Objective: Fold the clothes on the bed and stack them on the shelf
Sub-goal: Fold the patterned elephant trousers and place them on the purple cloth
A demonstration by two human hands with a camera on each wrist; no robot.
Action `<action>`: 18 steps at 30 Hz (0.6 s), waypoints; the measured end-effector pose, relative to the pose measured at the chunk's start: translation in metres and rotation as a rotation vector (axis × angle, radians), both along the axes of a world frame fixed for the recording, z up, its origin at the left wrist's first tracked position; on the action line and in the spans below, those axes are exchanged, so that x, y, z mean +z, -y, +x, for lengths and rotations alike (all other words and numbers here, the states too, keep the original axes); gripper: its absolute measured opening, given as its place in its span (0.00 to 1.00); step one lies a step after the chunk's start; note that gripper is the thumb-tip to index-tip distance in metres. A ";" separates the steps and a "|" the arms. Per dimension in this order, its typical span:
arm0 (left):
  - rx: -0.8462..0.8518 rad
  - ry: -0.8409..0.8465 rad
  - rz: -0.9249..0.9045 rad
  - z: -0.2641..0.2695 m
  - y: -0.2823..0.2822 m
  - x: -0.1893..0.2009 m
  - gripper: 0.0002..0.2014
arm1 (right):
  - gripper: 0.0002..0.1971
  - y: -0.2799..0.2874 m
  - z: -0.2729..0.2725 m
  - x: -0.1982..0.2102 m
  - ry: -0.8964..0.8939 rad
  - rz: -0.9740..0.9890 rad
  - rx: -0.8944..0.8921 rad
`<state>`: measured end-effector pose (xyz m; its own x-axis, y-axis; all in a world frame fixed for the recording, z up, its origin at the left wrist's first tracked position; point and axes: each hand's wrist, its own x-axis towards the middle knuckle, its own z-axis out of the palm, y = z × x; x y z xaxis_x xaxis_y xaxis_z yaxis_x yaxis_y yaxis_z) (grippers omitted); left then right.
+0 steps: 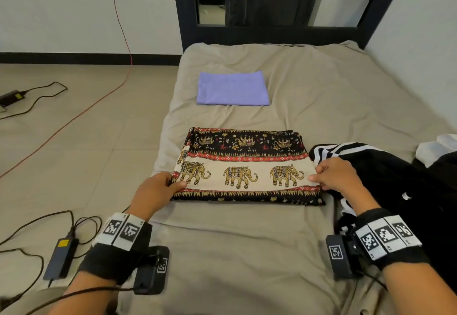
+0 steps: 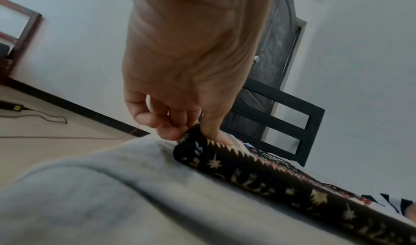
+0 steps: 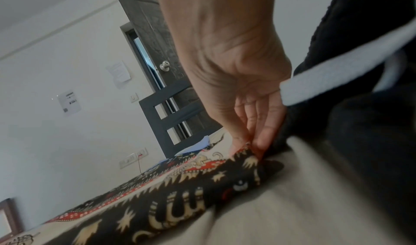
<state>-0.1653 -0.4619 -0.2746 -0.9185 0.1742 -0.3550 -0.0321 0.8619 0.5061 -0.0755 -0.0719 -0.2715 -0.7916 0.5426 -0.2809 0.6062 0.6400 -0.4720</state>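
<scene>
- One bed (image 1: 284, 253) is covered by a beige sheet, bare in front of the hands.
- One black white-striped garment (image 1: 395, 186) is heaped at the right, touching the right hand.
- One folded elephant-print cloth (image 1: 244, 166) lies mid-bed; its left edge is pinched by the left hand (image 1: 158, 188), its right edge by the right hand (image 1: 338, 176).
- One folded lilac cloth (image 1: 232, 88) lies farther back, apart.
- Two power adapters (image 1: 60, 258) and cables are seen on the floor at the left.

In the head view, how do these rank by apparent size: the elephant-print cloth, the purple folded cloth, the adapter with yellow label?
1. elephant-print cloth
2. purple folded cloth, farther away, so less sure
3. adapter with yellow label
</scene>
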 end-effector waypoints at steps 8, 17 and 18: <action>-0.061 0.089 -0.124 -0.009 0.011 0.002 0.14 | 0.15 -0.002 -0.003 0.003 0.063 -0.218 0.006; -0.119 0.031 -0.257 -0.019 0.011 0.002 0.10 | 0.12 -0.001 -0.002 0.010 0.177 -0.094 0.035; -0.098 0.032 -0.192 -0.021 0.008 0.005 0.11 | 0.13 0.000 -0.004 0.013 0.169 -0.080 0.044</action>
<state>-0.1861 -0.4696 -0.2700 -0.8881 0.1884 -0.4192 0.0432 0.9423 0.3321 -0.0790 -0.0719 -0.2587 -0.7519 0.4793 -0.4528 0.6536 0.6320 -0.4164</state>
